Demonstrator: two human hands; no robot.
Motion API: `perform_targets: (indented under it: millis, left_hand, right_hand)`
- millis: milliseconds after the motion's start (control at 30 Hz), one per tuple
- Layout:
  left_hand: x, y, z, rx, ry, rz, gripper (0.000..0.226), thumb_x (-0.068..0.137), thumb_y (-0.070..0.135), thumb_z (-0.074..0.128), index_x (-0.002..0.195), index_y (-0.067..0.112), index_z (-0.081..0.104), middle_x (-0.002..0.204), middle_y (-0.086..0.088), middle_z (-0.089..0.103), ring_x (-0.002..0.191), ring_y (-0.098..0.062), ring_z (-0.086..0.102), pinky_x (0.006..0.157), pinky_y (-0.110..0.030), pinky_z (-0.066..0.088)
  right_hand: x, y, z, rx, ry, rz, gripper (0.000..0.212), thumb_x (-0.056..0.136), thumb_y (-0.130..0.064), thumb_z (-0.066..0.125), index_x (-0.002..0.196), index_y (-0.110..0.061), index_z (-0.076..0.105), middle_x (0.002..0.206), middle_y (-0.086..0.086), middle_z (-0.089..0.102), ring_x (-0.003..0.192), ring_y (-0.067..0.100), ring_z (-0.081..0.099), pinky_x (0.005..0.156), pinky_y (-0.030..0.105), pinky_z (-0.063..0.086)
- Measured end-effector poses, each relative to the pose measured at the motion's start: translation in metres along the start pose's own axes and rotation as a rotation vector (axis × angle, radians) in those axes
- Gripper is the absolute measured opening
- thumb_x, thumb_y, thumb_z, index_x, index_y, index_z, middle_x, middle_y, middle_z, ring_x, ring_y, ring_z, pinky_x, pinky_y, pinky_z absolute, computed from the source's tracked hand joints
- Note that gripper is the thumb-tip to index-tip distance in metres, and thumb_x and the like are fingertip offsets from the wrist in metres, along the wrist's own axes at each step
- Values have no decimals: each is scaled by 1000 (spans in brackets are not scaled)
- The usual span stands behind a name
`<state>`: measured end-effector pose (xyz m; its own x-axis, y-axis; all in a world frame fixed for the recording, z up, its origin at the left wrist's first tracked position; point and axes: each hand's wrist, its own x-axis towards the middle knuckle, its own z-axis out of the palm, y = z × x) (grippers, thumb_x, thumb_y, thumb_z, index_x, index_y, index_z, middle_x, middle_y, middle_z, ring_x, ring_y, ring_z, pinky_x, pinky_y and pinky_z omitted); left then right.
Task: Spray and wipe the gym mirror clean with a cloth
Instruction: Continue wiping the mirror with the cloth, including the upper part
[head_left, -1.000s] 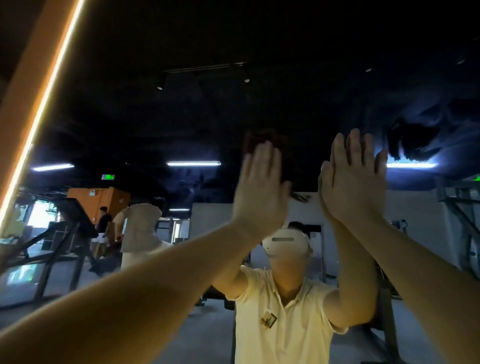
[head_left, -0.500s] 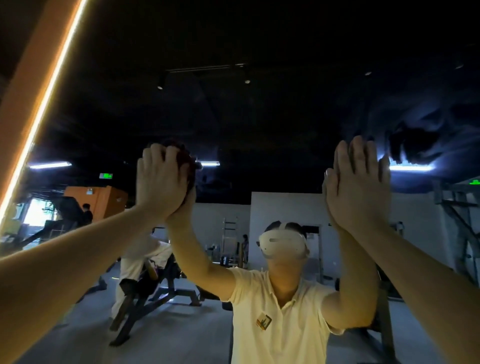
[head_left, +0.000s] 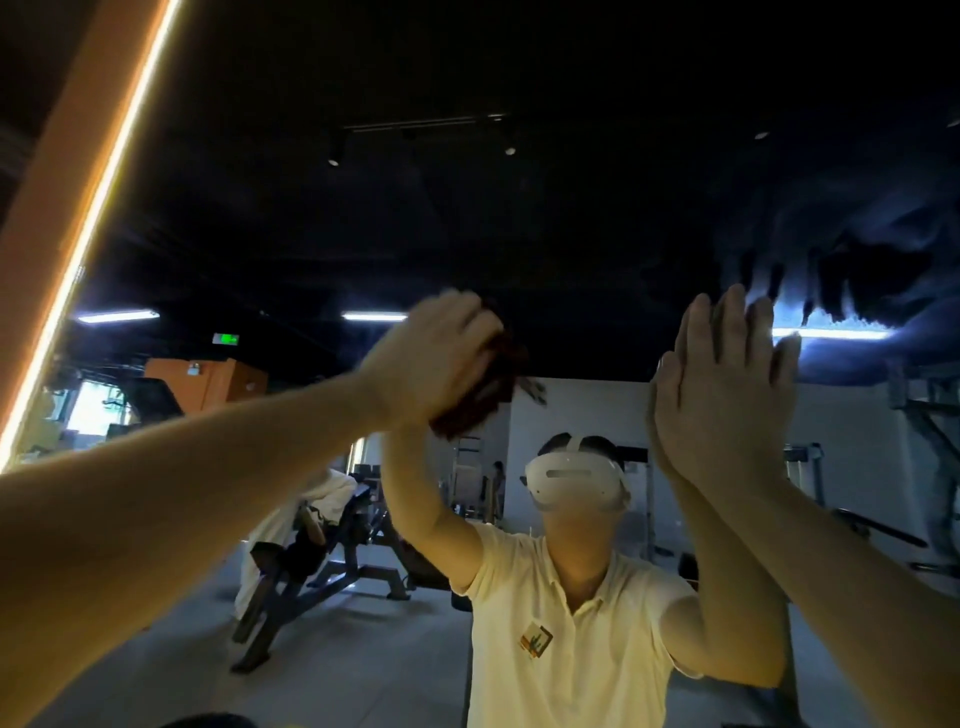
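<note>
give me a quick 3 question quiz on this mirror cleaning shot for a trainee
1. Which hand holds the dark red cloth?
2. True or false: the right hand lies flat, fingers straight, against the mirror.
3. The hazy streaked patch on the glass sits: A) above and right of the right hand, B) in the lower left corner, C) directly under the cloth.

Key: 1 the left hand; 2 true; 3 A.
</note>
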<state>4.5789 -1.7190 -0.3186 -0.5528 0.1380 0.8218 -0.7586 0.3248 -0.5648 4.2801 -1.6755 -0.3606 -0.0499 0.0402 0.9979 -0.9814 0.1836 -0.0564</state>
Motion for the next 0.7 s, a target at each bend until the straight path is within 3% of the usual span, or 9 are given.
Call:
perform_targets:
  millis: [133,167,267,400,533,600,700]
  left_hand:
    - [54,-64,-5,183,145,-745,34,108,29,41,131,5,50,120,-19,59,111,-37,59,84,-44,49]
    - [58,-64,-4,209,171,-828,37,109,29,40,133,3,49,123,-22,59,112,-39,59,87,-47,50]
    - [43,-14,10,74,270,-723,28,107,29,42,121,7,52,113,-15,60,103,-32,58,85,-43,48]
    - [-30,83,14,-152,68,-245,21,102,39,42,111,22,52,100,4,53,87,-11,46,81,-30,44]
    - [-44,41,8,-13,-104,243,30,98,43,43,116,22,52,109,-2,63,94,-17,56,86,-34,51]
    - [-36,-4,-1,19,-85,129,25,98,38,51,118,23,53,111,-2,60,99,-19,56,91,-36,50]
    - [-26,-55,-5,61,72,-422,20,104,28,50,117,13,54,109,-9,57,99,-28,57,83,-35,41]
  right_hand:
    - [-2,2,2,-24,9,-18,68,106,-44,10,163,-7,17,169,23,15,156,42,13,123,63,17]
    - [-2,2,3,-25,9,-19,68,106,-44,10,163,-7,17,169,23,15,156,42,13,123,63,17]
    - [-3,0,1,-16,9,-6,67,107,-43,11,163,-6,19,169,24,16,156,42,13,123,63,16]
    - [-12,-21,-5,3,2,22,67,106,-41,17,161,-3,22,168,25,18,156,44,13,123,65,13]
    - [-24,-36,-4,-6,-28,-45,70,107,-46,17,162,-4,21,170,20,17,157,41,9,124,63,11]
    - [-26,-33,-2,-12,-15,-56,70,107,-47,16,162,-4,21,170,20,17,157,41,10,124,62,13]
    - [-26,-31,-1,-11,-13,-61,70,107,-47,16,163,-4,20,170,20,16,157,41,9,124,62,12]
